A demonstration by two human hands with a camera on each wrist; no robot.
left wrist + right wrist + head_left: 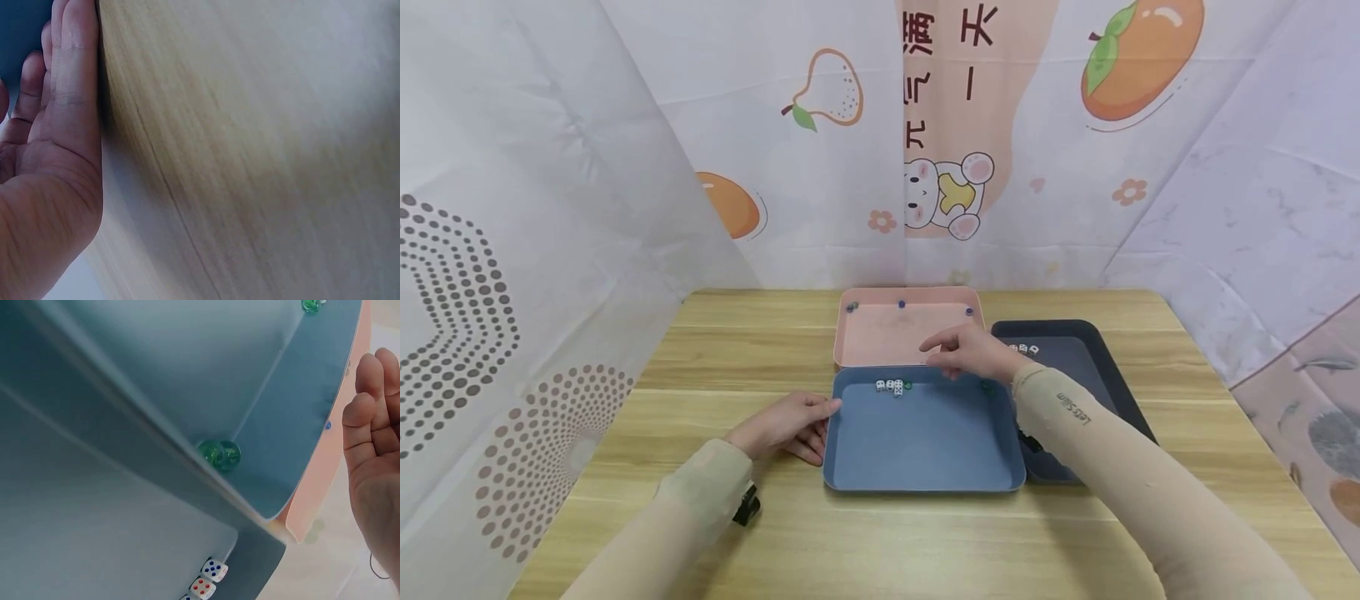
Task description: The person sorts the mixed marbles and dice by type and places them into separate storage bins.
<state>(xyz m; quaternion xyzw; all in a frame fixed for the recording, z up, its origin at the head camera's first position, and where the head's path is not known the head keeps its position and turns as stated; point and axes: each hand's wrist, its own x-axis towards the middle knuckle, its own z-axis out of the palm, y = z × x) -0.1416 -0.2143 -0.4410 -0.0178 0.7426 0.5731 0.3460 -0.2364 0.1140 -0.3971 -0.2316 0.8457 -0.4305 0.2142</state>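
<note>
My left hand (793,423) is at the left side of the blue tray (925,442), thumb on the rim and fingers against the outer wall. In the left wrist view the fingers (75,69) lie nearly straight, low over the table. Above the edge where the blue and pink trays meet, my right hand (970,350) hovers with loosely extended fingers and holds nothing. Along the blue tray's far wall sit several white dice (891,386) with a green glass marble (907,385) beside them. Green marbles (219,455) also lie in its far right corner.
Behind the blue tray stands a pink tray (910,333) with small blue pieces (902,304) along its far side. To the right, a dark navy tray (1112,375) has white dice (214,569) at its far end. A printed curtain (850,167) hangs behind the wooden table (760,342).
</note>
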